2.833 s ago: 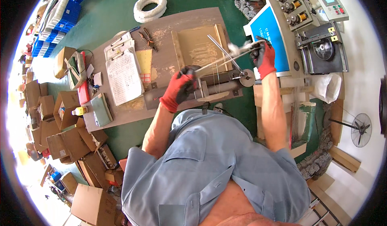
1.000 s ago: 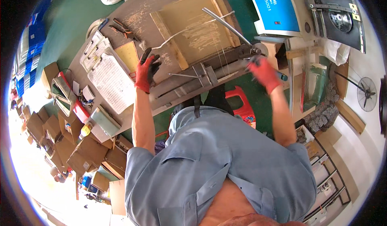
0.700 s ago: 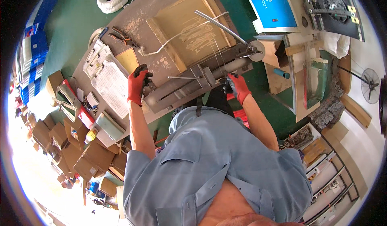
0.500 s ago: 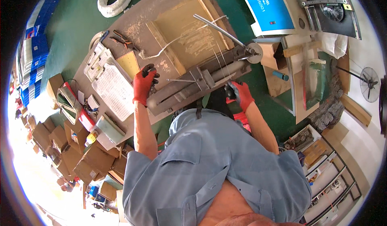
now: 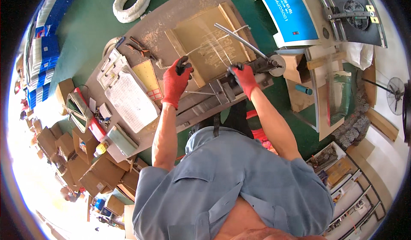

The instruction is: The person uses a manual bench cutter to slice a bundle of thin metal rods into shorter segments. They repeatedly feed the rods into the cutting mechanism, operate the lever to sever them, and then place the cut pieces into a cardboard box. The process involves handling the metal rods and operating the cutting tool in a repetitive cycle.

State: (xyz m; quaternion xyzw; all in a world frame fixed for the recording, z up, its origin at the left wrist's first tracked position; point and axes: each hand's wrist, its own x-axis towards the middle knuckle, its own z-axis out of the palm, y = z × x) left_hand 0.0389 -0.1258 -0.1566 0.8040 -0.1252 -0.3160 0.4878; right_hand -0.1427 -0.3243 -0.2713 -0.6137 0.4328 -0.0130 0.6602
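Note:
My left hand (image 5: 176, 82), in a red glove with black fingertips, hovers over the near left corner of a shallow wooden tray (image 5: 195, 78). Its fingers are loosely bent and apart, with nothing visible in them. My right hand (image 5: 244, 81), gloved alike, is at the tray's near right side, its fingertips closed on thin pale strands (image 5: 221, 54) that stretch back over the tray. A long metal vise-like fixture (image 5: 220, 92) with a sliding block lies along the near table edge, below both hands. Across the tray runs a white cord (image 5: 201, 46).
A metal bar (image 5: 239, 39) slants over the tray to a round disc (image 5: 277, 64). Pliers (image 5: 139, 47), a written sheet (image 5: 130, 99) and a yellow card (image 5: 147, 77) lie on the brown table (image 5: 171, 15). A blue-fronted machine (image 5: 287, 15) stands at right, cardboard boxes (image 5: 92, 171) at left.
My right hand has moved from the fixture's near edge up and left to the tray, and the thin strands have shifted with it. My left hand has risen rightward to the tray's corner.

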